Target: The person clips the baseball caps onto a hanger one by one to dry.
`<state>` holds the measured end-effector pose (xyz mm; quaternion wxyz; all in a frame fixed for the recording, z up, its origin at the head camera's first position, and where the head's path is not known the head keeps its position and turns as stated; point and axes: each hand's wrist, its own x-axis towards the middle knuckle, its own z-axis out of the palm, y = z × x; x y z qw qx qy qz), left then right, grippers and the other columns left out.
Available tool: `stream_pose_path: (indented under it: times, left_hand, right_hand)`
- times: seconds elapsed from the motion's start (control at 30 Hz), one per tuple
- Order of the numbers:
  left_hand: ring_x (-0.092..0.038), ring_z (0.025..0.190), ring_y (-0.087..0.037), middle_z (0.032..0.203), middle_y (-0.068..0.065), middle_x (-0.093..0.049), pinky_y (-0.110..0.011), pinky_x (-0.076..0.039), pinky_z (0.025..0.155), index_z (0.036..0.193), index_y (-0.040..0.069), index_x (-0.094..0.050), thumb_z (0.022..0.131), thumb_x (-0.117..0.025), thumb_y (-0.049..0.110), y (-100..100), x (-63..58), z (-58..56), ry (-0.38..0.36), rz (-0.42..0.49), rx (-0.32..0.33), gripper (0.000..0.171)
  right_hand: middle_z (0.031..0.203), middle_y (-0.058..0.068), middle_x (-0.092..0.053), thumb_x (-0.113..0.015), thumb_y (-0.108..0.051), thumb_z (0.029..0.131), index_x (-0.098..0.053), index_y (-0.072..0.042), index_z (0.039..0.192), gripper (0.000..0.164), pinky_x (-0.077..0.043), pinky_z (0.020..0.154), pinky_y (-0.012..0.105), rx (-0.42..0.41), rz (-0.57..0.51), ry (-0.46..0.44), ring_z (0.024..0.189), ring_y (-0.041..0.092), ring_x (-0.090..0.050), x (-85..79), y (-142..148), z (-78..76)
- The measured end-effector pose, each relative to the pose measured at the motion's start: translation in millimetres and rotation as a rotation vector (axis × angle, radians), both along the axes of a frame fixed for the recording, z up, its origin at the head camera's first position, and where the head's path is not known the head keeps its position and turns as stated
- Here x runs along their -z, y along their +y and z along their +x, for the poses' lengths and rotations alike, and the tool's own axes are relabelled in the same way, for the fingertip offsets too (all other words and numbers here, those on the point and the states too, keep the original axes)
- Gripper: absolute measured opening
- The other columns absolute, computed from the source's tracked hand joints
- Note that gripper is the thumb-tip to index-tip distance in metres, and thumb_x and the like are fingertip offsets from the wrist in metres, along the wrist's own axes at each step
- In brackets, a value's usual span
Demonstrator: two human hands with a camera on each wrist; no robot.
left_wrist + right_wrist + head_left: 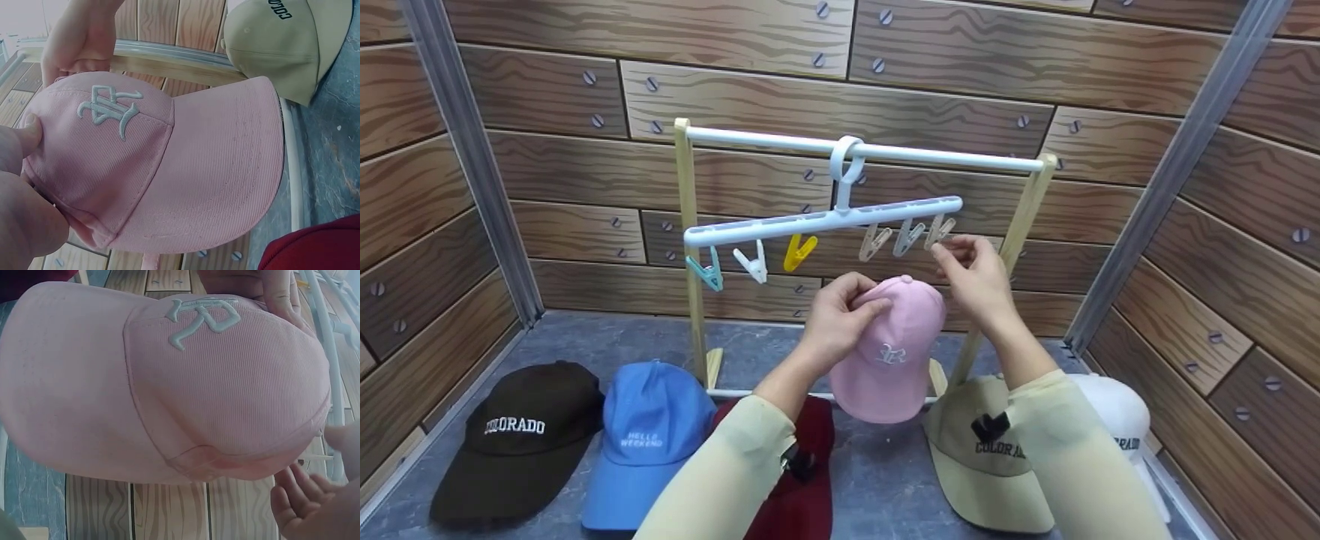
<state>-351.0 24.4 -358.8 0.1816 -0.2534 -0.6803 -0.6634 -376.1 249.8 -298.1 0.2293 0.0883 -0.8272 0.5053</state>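
Observation:
My left hand [840, 315] holds a pink baseball cap [894, 341] by the left side of its crown, thumb on the front. The cap hangs brim down with white embroidered lettering facing me. My right hand [976, 277] pinches the lower end of the rightmost beige clip [940, 231] between thumb and finger, just above and right of the cap. That clip hangs from a light blue clip hanger [780, 225], which tilts up to the right. In the right wrist view, the right fingers [298, 492] are curled beside the pink crown [247, 382].
The hanger hooks over the white bar [765, 141] of a wooden-legged rack. Other clips, including a yellow one [799, 253], hang along it. On the grey table lie a dark brown cap [521, 442], blue cap [652, 427], dark red cap [802, 480], khaki cap [982, 465] and white cap [1110, 409].

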Motion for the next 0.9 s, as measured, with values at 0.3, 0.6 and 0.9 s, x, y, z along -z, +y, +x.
stream_pose_path:
  times: [0.3,0.6,0.9]
  left_hand:
    - [-0.065,0.087,-0.009,0.098,-0.007,-0.078,-0.024,-0.055,0.08,0.102,0.0,-0.075,0.098,-0.085,0.006,-1.8,0.3,0.0,-0.007,-0.003,-0.014,0.012]
    - [-0.065,0.087,-0.01,0.099,-0.011,-0.078,-0.024,-0.055,0.08,0.102,-0.002,-0.075,0.098,-0.085,0.006,-2.3,-0.2,0.2,0.004,0.008,-0.013,0.013]
    - [-0.064,0.088,-0.009,0.097,-0.004,-0.077,-0.024,-0.054,0.08,0.103,0.001,-0.076,0.099,-0.085,0.008,-4.2,0.9,-0.3,-0.006,-0.007,-0.008,0.013]
  right_hand:
    - [0.136,0.025,-0.065,-0.068,-0.038,0.111,-0.047,0.009,0.152,0.066,-0.051,0.105,0.042,0.106,0.063,-0.061,0.123,0.035,-0.064,-12.2,-6.3,-9.6]
    - [0.137,0.025,-0.07,-0.065,-0.045,0.111,-0.054,0.006,0.149,0.065,-0.052,0.107,0.047,0.163,0.111,-0.091,0.126,0.037,-0.067,-20.9,-8.9,-19.2]
    - [0.114,0.014,-0.071,-0.064,-0.056,0.109,-0.067,0.001,0.13,0.06,-0.047,0.089,0.036,0.222,0.141,-0.069,0.103,0.028,-0.063,-23.8,-11.3,-28.0]
